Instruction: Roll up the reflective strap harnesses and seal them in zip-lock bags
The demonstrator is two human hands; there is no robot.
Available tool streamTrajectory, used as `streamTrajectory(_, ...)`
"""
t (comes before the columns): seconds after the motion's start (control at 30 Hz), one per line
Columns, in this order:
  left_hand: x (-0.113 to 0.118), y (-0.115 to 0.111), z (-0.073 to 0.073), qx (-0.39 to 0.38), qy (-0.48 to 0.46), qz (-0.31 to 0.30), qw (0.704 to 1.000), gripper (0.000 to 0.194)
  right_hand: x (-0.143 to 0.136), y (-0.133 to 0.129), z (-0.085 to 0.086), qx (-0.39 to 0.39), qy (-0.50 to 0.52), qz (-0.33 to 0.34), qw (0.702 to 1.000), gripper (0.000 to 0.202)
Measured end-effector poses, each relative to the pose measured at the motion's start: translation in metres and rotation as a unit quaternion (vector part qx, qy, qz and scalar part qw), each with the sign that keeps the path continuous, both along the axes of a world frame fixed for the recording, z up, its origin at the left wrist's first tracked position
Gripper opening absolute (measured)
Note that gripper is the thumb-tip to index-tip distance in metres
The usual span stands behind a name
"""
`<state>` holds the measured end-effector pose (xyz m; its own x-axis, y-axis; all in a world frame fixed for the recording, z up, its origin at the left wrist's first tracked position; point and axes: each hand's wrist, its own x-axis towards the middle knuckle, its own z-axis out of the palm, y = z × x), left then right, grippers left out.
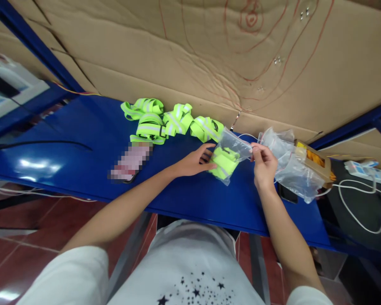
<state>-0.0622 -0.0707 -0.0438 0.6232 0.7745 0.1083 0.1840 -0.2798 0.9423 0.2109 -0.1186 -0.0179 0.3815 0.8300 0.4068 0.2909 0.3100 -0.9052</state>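
Observation:
A clear zip bag (238, 143) with a folded neon-yellow reflective strap (225, 162) inside is in front of me on the blue table. My right hand (264, 165) pinches the bag's top edge between thumb and fingers. At the bag's left side is my left hand (200, 161), its fingers apart and curved, with the tips close to or touching the plastic; no grip shows. Behind it, several rolled reflective straps (178, 120) lie in a row along the cardboard.
A phone (131, 162) with a blurred screen lies to the left. More clear bags (294, 169) are heaped at the right, beside an open cardboard box (316, 163). A white cable (362, 228) curls on a dark surface. Cardboard (178, 63) walls the table's back.

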Motion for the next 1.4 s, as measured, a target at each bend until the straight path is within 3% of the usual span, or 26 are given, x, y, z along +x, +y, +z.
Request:
streamTrajectory(0.13,0.004,0.006,0.009,0.156,0.079,0.1,0.98,0.057,0.029,0.016,-0.004,0.071,-0.01,-0.122,0.99,0.037)
streamTrajectory(0.2,0.005,0.02,0.019,0.277,0.189,0.143,0.931,0.065,0.041,0.022,-0.009,0.078,-0.036,-0.144,0.986,0.041)
streamTrajectory(0.3,0.01,0.05,0.028,0.366,0.344,0.155,0.85,0.088,0.043,0.025,-0.018,0.053,-0.096,-0.117,0.987,0.044)
streamTrajectory(0.43,0.021,0.077,0.022,0.354,0.398,0.162,0.831,0.085,0.024,0.017,-0.025,0.022,-0.213,-0.031,0.976,0.039)
streamTrajectory(0.67,0.019,0.066,0.006,0.351,0.382,0.185,0.835,0.066,0.017,0.009,-0.018,0.007,-0.334,0.004,0.943,0.043)
streamTrajectory(0.83,0.014,0.071,0.003,0.321,0.321,0.2,0.868,0.064,0.017,0.008,-0.016,0.033,-0.368,-0.022,0.929,0.042)
streamTrajectory(0.93,0.015,0.082,0.005,0.301,0.29,0.218,0.882,0.067,0.002,0.002,-0.016,0.057,-0.399,-0.005,0.915,0.036)
streamTrajectory(1.07,0.014,0.086,0.019,0.252,0.214,0.239,0.913,0.048,-0.015,-0.007,-0.014,0.086,-0.435,0.029,0.896,0.031)
streamTrajectory(1.23,-0.003,0.053,0.045,0.148,0.091,0.23,0.957,0.041,-0.029,-0.015,-0.009,0.1,-0.46,0.102,0.877,0.029)
streamTrajectory(1.33,-0.024,0.022,0.05,-0.003,-0.003,0.194,0.981,0.047,-0.041,-0.022,-0.006,0.1,-0.468,0.136,0.867,0.032)
streamTrajectory(1.4,-0.042,0.003,0.05,-0.077,-0.03,0.204,0.975,0.047,-0.05,-0.028,-0.007,0.083,-0.479,0.169,0.858,0.041)
